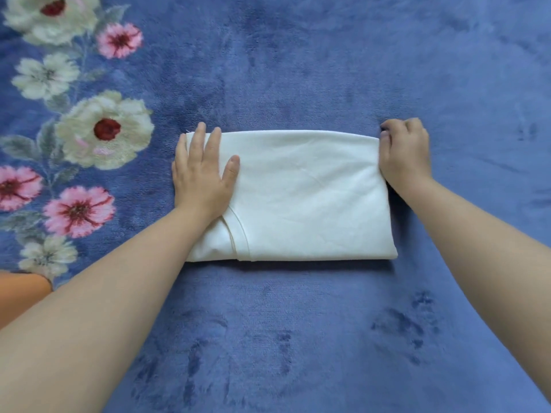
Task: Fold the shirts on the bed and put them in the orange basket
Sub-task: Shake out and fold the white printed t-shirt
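Bright, even light – soft shadows; edges bowed

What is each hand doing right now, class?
Left hand: open, fingers flat, pressing on the folded white shirt.
Right hand: fingers curled, gripping the shirt's right edge.

One folded white shirt (298, 195), one blue floral blanket (298, 55), two hands: left (202, 177), right (402, 153).

We saw only a corner of an orange thing (21, 289), cut off at the left edge. Our left hand (201, 177) hid the shirt's (304, 198) left end.
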A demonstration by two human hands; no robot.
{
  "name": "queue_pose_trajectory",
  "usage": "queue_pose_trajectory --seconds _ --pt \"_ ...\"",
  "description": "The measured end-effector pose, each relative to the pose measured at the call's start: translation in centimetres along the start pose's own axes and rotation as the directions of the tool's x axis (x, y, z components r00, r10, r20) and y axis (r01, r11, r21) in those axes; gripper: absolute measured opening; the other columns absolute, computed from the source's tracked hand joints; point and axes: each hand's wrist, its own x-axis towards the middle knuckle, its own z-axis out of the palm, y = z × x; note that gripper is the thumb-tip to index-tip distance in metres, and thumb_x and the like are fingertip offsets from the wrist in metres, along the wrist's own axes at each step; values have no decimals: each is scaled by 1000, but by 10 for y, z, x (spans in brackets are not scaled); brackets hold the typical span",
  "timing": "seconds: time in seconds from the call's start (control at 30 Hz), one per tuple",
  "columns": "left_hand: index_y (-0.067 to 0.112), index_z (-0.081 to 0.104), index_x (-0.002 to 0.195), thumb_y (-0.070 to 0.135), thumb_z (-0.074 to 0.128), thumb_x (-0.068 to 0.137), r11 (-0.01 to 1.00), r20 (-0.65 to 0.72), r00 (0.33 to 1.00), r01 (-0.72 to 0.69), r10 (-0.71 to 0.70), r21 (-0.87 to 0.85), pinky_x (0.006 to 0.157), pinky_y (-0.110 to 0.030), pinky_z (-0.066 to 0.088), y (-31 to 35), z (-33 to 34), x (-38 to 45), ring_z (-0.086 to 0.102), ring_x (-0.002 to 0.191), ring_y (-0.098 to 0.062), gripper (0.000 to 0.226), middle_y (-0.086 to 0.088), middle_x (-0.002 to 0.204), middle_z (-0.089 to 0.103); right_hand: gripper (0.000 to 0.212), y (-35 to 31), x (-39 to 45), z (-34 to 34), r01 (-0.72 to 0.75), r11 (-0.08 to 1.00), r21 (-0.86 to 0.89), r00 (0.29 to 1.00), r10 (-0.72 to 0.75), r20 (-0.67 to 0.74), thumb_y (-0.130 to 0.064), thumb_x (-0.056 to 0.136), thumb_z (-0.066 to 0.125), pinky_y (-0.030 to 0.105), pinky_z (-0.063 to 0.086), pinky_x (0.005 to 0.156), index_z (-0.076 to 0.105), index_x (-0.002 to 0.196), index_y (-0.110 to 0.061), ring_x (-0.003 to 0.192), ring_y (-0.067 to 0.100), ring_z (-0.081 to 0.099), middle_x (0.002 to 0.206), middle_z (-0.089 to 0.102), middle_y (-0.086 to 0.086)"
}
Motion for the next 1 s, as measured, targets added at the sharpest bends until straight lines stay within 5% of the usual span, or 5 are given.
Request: queue_pose_trajectory --seconds 0.17,0.37,0.67,0.87,1.0 --pt "7 49 126 50 59 81 904 -42 967 218 -250 -369 96 -28 31 -12 -22 7 44 119 -25 62 -14 127 50 49 6 -3 -4 -299 906 299 952 264 154 -47 90 33 39 44 78 52 77 -4 86 35 55 90 59 24" --pt "14 59 79 40 63 84 495 523 804 590 -284 -638 64 -22 53 -22 -47 -3 65 60 -8 27 4 70 70 27 9 -61 -15 -602 531 596 771 194 606 -38 91 53 19 48 51 55 80 -14 67 13 56 84 59 5" --pt "26 40 126 19 41 99 320 499 836 549 -228 -772 68 -22 52 -7 -33 -55 58 84 -6 28 7 104 58 15 -4 -105 -21 -598 292 747 800 153 581 -15 98 40 15 52 51 52 90 -21 57 -4 63 87 61 -6" --pt "25 52 115 7 41 97 156 616 772 635 -157 -757 61 -21 56 -15 -39 -119 67 73 -6 28 6 96 66 34 14 -162 -40 -824 7 567 567 1 824 4 84 32 32 58 57 58 100 -9 66 19 69 78 72 4" --pt "28 55 107 7 40 96 72 644 755 654 -125 -753 65 -23 56 -16 -39 -161 67 81 -11 28 4 101 67 40 7 -193 -49 -862 49 505 503 -48 863 -14 51 72 32 56 51 65 89 -8 65 22 70 77 72 7"
